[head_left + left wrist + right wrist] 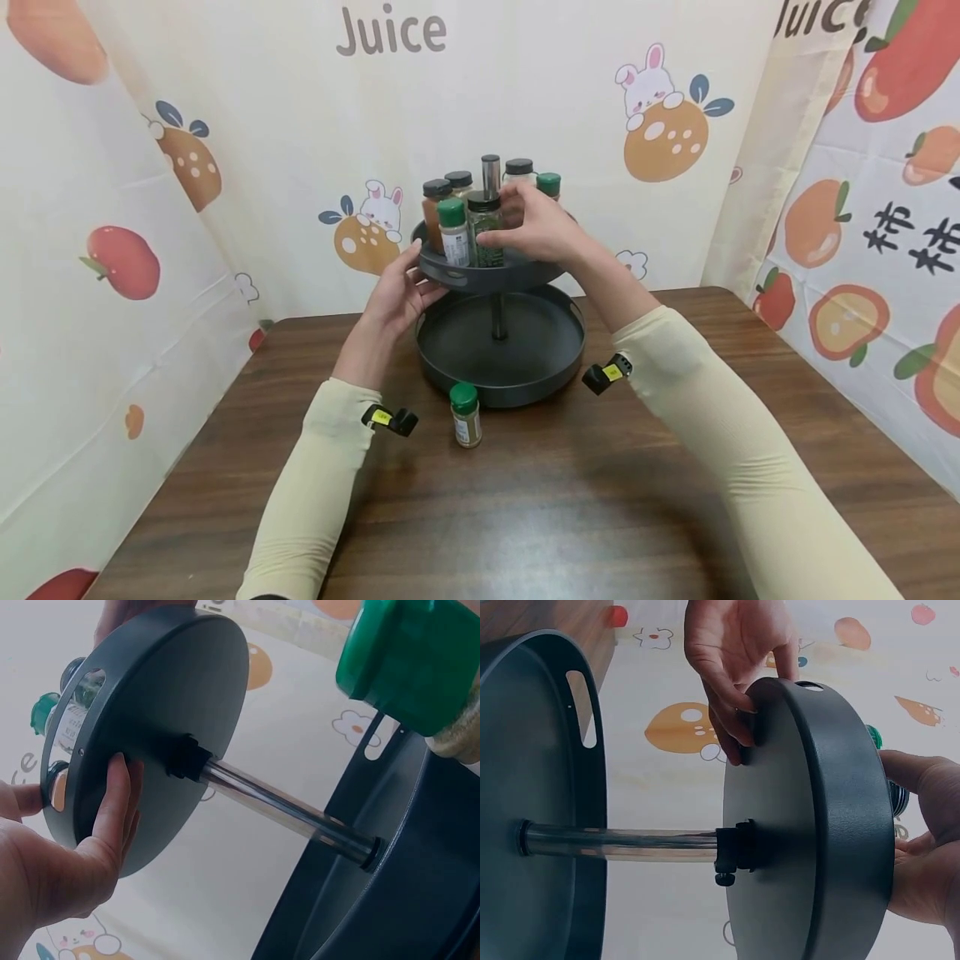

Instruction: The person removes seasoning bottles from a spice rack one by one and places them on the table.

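Note:
A two-tier dark grey turntable rack stands on the table. My left hand (393, 296) holds the left rim of its upper tray (480, 282), thumb at the rim and fingers beneath, as the left wrist view shows. On that tray, my right hand (543, 227) grips a black-lidded spice jar (486, 222) of green flakes, its thumb across the front. Close beside it stand a green-capped jar (453, 233) and an orange-brown spice jar (435, 215). In the right wrist view the upper tray's wall (847, 787) hides most of the jars.
Below is the lower tray (465, 354), joined by a central post (497, 317). A green-capped spice jar (467, 427) stands on the wooden table (525, 508) in front of the rack. More jars (519, 170) sit at the back of the upper tray. A printed curtain (285, 125) hangs behind.

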A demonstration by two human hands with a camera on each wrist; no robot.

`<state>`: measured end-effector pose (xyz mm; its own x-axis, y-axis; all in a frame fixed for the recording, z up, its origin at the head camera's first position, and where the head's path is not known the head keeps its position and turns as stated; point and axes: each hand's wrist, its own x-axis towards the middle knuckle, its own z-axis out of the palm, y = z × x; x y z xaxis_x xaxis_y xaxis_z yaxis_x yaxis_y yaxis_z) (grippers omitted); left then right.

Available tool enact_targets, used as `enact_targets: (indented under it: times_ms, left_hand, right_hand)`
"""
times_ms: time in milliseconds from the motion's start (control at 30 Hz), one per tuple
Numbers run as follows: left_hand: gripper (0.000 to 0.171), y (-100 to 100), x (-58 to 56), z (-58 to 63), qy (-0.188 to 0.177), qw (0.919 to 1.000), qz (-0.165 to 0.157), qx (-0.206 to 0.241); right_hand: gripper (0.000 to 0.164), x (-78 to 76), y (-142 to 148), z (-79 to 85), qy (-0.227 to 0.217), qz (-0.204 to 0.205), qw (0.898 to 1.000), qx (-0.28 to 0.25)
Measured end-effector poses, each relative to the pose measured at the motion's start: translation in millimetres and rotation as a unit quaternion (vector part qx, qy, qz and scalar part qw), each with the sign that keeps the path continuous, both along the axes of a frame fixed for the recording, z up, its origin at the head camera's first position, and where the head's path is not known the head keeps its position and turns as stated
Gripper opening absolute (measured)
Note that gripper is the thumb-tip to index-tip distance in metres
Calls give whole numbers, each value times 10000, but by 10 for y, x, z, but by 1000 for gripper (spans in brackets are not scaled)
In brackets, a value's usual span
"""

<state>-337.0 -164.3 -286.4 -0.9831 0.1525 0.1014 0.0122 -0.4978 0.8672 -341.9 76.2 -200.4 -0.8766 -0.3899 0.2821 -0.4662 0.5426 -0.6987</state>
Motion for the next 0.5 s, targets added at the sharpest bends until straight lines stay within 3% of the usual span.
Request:
enact_targets:
  times_ms: [500]
  left_hand:
    - [61,12,11,-5,18,10000,33,6]
  right_hand:
    - [93,-121,0,39,-45,398,9990,210]
